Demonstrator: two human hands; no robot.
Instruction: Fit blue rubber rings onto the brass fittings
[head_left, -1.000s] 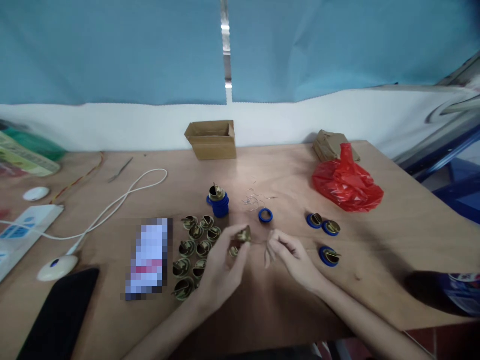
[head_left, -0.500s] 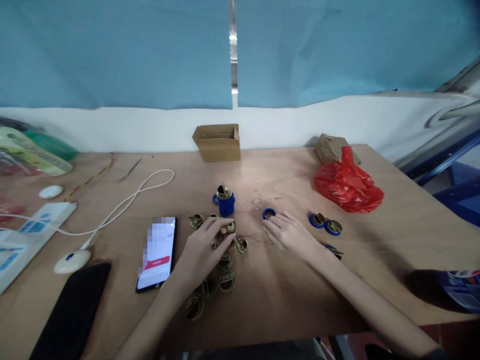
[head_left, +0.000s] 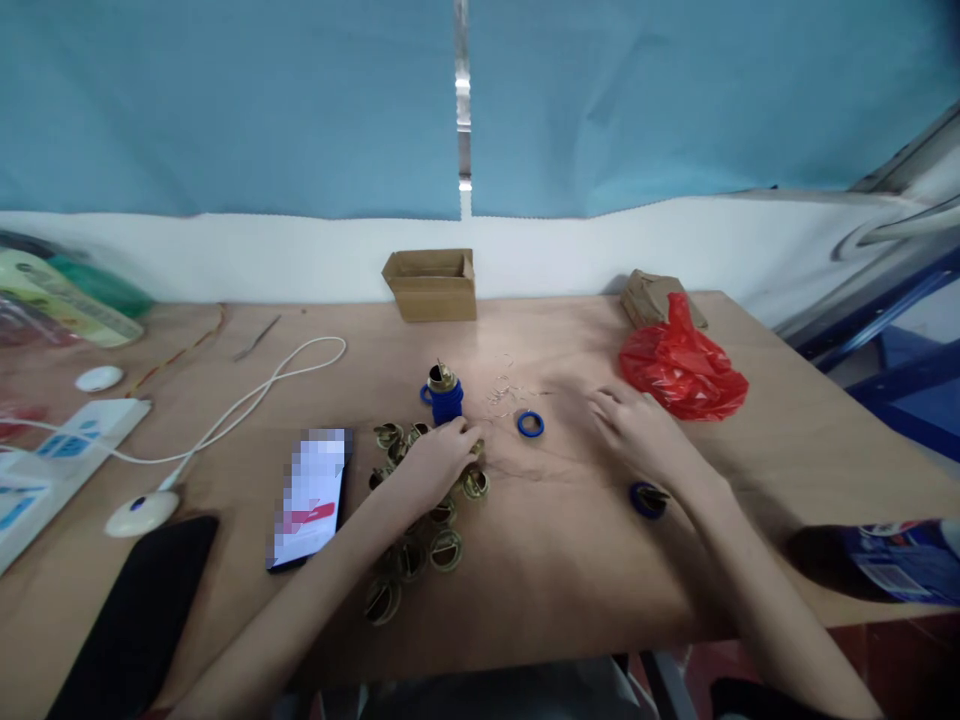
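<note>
My left hand is closed on a small round brass-coloured fitting, mostly hidden by the fingers. Around and below it lie several similar brass fittings, hollow with a bar across each. Just behind stands a stack of blue rings with a brass piece in its top. A single blue ring lies flat between my hands. My right hand hovers to the right of that ring, blurred, its fingers apart and seemingly holding nothing. Below it is a brass fitting with a blue ring.
Thin wire bits lie behind the single ring. A cardboard box stands against the wall; a red plastic bag sits at right, near a dark bottle. At left are a phone, a white cable and a power strip.
My right hand has moved right, away from the blue ring, which stays on the table; it now covers two blue-ringed fittings. My left hand has turned slightly and moved right over the fittings.
</note>
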